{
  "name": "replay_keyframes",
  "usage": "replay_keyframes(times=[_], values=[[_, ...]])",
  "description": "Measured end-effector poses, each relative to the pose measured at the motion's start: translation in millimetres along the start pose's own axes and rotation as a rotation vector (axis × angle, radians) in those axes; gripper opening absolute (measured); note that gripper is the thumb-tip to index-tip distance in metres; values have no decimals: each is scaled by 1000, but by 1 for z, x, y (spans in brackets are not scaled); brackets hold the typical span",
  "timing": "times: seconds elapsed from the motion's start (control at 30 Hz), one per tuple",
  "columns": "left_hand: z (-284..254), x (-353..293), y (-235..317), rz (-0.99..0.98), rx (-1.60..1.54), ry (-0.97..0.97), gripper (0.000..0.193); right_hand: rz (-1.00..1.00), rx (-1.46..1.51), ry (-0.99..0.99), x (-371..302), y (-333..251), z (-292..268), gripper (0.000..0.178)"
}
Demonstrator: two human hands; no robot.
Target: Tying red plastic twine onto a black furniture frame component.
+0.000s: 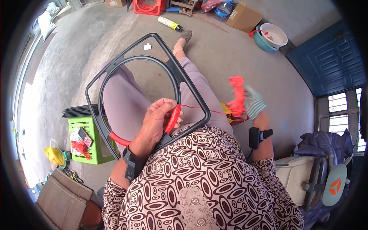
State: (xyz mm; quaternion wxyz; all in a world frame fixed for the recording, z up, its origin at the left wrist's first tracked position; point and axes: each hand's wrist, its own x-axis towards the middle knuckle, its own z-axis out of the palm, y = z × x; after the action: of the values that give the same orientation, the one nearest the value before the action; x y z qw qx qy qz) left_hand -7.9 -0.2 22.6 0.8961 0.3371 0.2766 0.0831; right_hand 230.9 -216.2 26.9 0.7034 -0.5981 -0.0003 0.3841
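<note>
A black frame (pixel 156 42) with a round ring inside it rests across my lap. Red cord (pixel 173 118) is wound tightly round one stretch of the ring, and a second red stretch (pixel 119 139) shows further left along it. My left hand (pixel 156 119) is closed on the wound part, thumb and finger pinching where the cord leaves the ring. From there a thin strand runs right to a bundle of red cord (pixel 238 96), somewhat blurred. My right hand (pixel 255 103), in a striped glove, holds that bundle out to the right of the frame.
A green stool (pixel 96 153) at the left carries black frames (pixel 81 111), a calculator-like device (pixel 85 137) and loose red cord. Basins (pixel 273 35), a cardboard box (pixel 244 17) and a spray can (pixel 170 23) are on the far floor. A scooter (pixel 306 172) stands at the right.
</note>
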Motion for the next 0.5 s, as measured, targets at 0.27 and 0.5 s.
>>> replay_keyframes(times=[0.27, 0.5], values=[[4, -3, -3, 105, 12, -41, 8, -67, -374, -743, 6, 38, 102, 51], [9, -4, -9, 273, 156, -33, 15, 40, -256, -819, 26, 53, 123, 47]])
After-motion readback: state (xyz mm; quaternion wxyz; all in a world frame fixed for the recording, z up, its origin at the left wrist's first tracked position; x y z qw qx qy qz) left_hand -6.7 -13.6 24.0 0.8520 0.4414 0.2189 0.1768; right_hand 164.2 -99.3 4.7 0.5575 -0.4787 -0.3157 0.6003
